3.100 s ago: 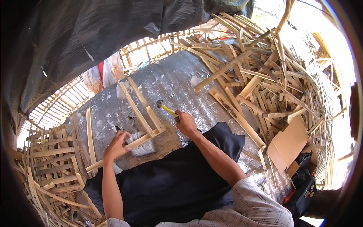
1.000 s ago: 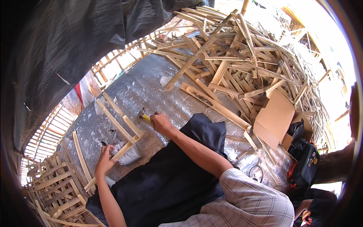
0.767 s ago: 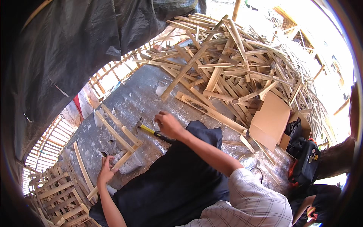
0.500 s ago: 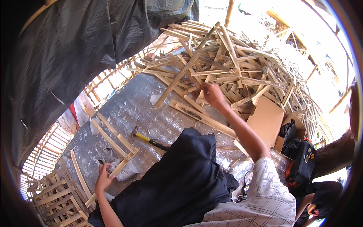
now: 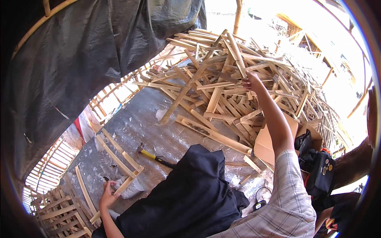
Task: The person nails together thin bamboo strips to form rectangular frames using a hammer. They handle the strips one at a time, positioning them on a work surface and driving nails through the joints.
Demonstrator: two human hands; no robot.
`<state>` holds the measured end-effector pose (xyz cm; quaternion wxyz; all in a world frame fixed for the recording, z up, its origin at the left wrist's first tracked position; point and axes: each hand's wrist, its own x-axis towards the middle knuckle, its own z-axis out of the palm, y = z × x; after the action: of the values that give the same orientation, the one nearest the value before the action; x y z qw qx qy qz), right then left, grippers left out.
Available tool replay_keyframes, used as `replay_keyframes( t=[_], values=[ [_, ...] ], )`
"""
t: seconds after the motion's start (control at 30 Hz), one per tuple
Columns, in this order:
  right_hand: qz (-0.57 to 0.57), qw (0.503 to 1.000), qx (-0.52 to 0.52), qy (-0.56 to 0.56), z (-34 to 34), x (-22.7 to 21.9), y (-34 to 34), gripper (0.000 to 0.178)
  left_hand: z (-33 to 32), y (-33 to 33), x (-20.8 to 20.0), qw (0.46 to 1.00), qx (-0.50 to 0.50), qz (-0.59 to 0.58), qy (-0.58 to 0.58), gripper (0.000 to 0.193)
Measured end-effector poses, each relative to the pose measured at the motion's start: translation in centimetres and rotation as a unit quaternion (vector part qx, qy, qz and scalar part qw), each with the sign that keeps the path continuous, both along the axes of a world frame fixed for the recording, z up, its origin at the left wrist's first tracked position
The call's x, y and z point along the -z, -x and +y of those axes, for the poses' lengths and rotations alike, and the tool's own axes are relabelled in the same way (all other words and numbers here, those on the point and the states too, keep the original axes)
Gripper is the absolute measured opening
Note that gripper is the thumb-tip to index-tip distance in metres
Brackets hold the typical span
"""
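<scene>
1 hammer (image 5: 150, 155) nr 1 crosspiece (image 5: 127, 182) w/ 2 slats (image 5: 116, 156); L hand (image 5: 108, 195) holding crosspiece, R hand (image 5: 253, 82) at 1 slat pile (image 5: 214, 100), can't tell grip.

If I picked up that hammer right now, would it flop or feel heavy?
The hammer probably won't flop: its yellow-and-black handle looks straight and rigid. The head looks like metal, so that end is likely heavier.

The upper right is overexposed by daylight. The grey sheet (image 5: 168, 135) is streaked with glare; the rim is darkened.
</scene>
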<state>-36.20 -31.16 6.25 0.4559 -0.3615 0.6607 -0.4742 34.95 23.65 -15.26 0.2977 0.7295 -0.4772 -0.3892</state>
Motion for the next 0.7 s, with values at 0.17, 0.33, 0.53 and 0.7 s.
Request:
replay_keyframes(
  t=[0.17, 0.33, 0.53, 0.7],
  values=[
    [-0.078, 0.995, -0.058, -0.009, -2.2, 0.4, 0.5, 0.032, -0.7, 1.0, -0.6, 1.0, 0.006, -0.024, -0.009, 0.069],
    [-0.136, 0.982, -0.066, 0.114, -1.0, -0.2, -2.9, 0.01, -1.0, 1.7, -2.2, 0.997, 0.024, -0.079, -0.011, 0.066],
    [-0.133, 0.976, -0.02, 0.17, 2.3, 1.6, -11.3, 0.014, -0.5, 1.1, -1.1, 0.994, 0.036, -0.102, 0.014, 0.065],
    [-0.05, 0.956, 0.025, 0.289, 5.0, 4.3, -17.0, 0.019, -0.5, 1.4, -1.2, 0.994, 0.047, -0.101, -0.002, 0.062]
  ],
)
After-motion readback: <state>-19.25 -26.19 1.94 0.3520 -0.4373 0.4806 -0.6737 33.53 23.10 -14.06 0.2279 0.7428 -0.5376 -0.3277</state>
